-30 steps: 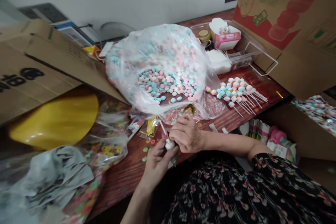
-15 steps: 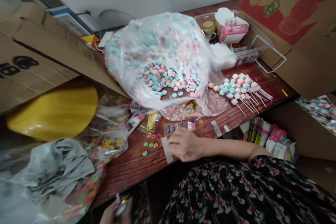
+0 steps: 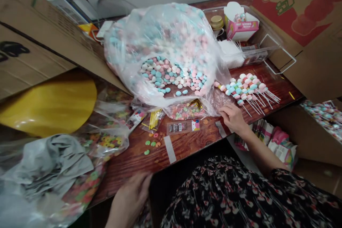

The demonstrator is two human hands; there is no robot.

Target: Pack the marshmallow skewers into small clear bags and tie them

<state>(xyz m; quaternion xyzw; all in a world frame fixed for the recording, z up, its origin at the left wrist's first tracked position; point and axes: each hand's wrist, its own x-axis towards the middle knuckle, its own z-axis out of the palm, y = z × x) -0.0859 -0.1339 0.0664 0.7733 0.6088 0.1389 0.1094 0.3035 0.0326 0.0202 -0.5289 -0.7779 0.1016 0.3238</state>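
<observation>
My right hand (image 3: 234, 118) is over the table's front edge, fingers bent and pressed together. Its fingertips are by the crumpled clear plastic of a big bag of pastel candies (image 3: 165, 35), and I cannot make out what is between them. Close by lies a pile of candy skewers (image 3: 247, 87) on white sticks. At the table edge on the left, my left hand (image 3: 132, 197) is smeared by motion and its fingers cannot be read. Between the hands lie a printed clear wrapper (image 3: 181, 127), a pale tape strip (image 3: 170, 149) and several loose gummy rings (image 3: 153, 144).
Yellow twist ties (image 3: 154, 119) and a bag of ring gummies (image 3: 184, 109) lie before the big bag. A clear bin (image 3: 263, 51) stands at the back right. Cardboard boxes (image 3: 307, 42) flank the table. A grey cloth (image 3: 58, 160) lies on bagged gummies at left.
My right hand has moved right, from the tape strip to the big bag's plastic edge. My left hand has risen to the table edge; the small shiny thing at it earlier no longer shows.
</observation>
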